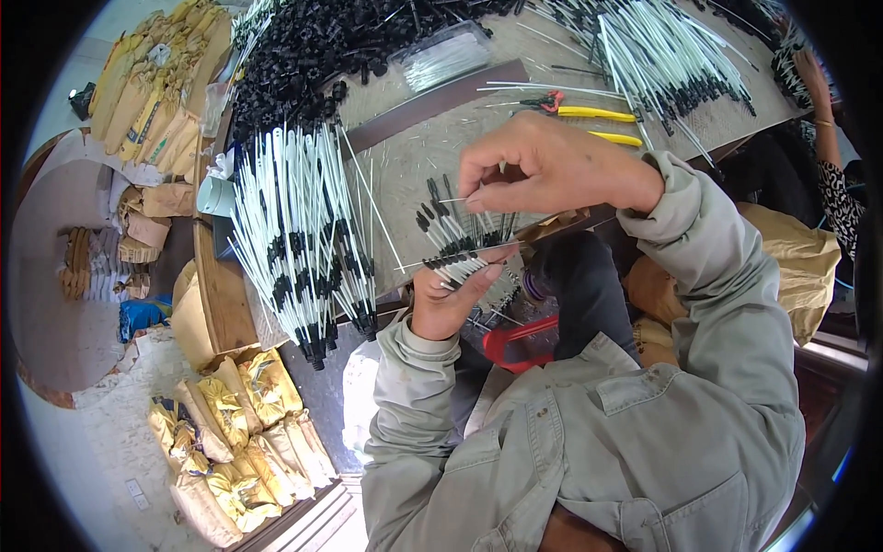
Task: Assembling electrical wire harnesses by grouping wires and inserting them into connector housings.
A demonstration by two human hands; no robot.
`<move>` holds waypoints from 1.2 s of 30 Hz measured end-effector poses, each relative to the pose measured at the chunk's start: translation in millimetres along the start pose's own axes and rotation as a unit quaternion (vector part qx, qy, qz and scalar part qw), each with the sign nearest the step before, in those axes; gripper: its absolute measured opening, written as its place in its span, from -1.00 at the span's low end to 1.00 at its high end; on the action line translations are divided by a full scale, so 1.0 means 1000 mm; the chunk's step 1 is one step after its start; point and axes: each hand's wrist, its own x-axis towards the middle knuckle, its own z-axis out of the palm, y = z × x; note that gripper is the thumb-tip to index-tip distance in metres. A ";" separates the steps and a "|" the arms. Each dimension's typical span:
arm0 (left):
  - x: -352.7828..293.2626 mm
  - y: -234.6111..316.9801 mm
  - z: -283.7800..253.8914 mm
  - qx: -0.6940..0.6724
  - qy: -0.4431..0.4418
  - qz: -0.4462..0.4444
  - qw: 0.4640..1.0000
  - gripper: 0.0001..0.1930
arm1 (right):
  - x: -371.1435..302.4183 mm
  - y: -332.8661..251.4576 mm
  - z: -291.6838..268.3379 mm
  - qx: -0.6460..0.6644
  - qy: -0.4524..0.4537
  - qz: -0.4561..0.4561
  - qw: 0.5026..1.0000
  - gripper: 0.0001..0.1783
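Observation:
My left hand point(446, 299) is closed around a fanned bunch of white rods with black fittings point(451, 267) at the table's front edge. Above it, my right hand point(561, 166) pinches a thin pale stick point(452, 200) between thumb and fingertips, close over the black tips of the bunch. A large bundle of white rods with black ends point(299, 230) lies to the left, hanging over the table edge. Where the right hand's stick meets the bunch is too small to make out.
Black fittings point(322, 55) are heaped at the far left, near a clear plastic box point(446, 57) of thin sticks. A dark flat bar point(432, 103) and yellow-handled pliers point(596, 113) lie across the table. More white rods point(667, 55) fill the far right, near another person's hand point(811, 83).

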 end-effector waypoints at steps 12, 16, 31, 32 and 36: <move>0.000 -0.002 -0.001 -0.032 -0.012 0.014 0.999 -0.80 | 0.003 -0.003 0.002 -0.027 -0.004 0.019 0.999 -0.84; 0.000 -0.003 -0.002 -0.023 -0.019 0.015 0.999 -0.80 | 0.005 -0.006 0.003 -0.052 -0.010 0.007 0.999 -0.86; -0.001 0.001 -0.005 -0.001 -0.035 0.006 0.999 -0.80 | 0.007 -0.013 0.007 -0.018 -0.018 0.046 0.999 -0.80; 0.000 0.003 -0.005 -0.001 -0.036 0.005 0.999 -0.80 | 0.007 -0.010 0.008 -0.018 -0.016 0.046 0.999 -0.80; -0.002 0.007 -0.005 -0.012 -0.027 -0.014 0.999 -0.80 | 0.010 -0.010 0.006 -0.024 -0.024 0.018 0.999 -0.78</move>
